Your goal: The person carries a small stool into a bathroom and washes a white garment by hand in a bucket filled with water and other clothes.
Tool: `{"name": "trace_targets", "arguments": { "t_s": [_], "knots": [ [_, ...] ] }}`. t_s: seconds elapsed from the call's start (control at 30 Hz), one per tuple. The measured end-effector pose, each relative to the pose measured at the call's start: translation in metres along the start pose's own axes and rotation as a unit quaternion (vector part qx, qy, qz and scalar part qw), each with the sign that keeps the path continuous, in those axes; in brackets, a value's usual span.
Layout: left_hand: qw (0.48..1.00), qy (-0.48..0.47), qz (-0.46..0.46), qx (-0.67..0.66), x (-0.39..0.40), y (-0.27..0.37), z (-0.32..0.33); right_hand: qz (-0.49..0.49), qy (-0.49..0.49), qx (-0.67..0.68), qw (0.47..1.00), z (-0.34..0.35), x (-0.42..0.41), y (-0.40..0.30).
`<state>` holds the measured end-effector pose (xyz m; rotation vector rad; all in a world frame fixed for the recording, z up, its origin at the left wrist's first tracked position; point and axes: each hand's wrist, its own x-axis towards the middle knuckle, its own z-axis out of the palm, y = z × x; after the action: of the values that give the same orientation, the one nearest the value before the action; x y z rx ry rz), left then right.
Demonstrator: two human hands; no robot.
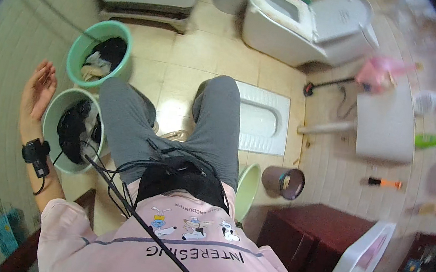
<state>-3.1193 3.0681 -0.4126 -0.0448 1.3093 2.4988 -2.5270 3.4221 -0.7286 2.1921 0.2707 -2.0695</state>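
Observation:
My left hand (41, 88) is raised at the left with its palm turned up and its fingers loosely curled, holding nothing. A black device with a cable (38, 154) is strapped to that wrist. Just beside the hand stands a pale green bucket (48, 137) with dark and greyish cloth (74, 126) in it. Beyond it is a mint green basin (72, 62) holding black, grey and beige cloth (110, 51). My right hand is out of view. Before me are my knees in grey trousers and the tiled floor (191, 51).
A white squat toilet pan (262, 121) is set in the floor to the right. Behind it stands a white toilet (275, 37) with its lid up. A brown bin (276, 180), a light green basin (248, 184) and a dark red cabinet (313, 225) are on my right.

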Motion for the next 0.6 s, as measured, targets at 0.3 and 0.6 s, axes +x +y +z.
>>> {"name": "trace_targets", "arguments": {
  "t_s": [0.3, 0.6],
  "knots": [
    [0.994, 0.091, 0.054, 0.04, -0.044, 0.013, 0.0, -0.017, 0.067, -0.128, 0.989, 0.115, -0.044, -0.138],
    [0.965, 0.255, 0.062, 0.029, -0.124, 0.041, -0.028, -0.15, -0.218, -0.103, 0.959, 0.252, -0.007, -0.247]
  ]
}}
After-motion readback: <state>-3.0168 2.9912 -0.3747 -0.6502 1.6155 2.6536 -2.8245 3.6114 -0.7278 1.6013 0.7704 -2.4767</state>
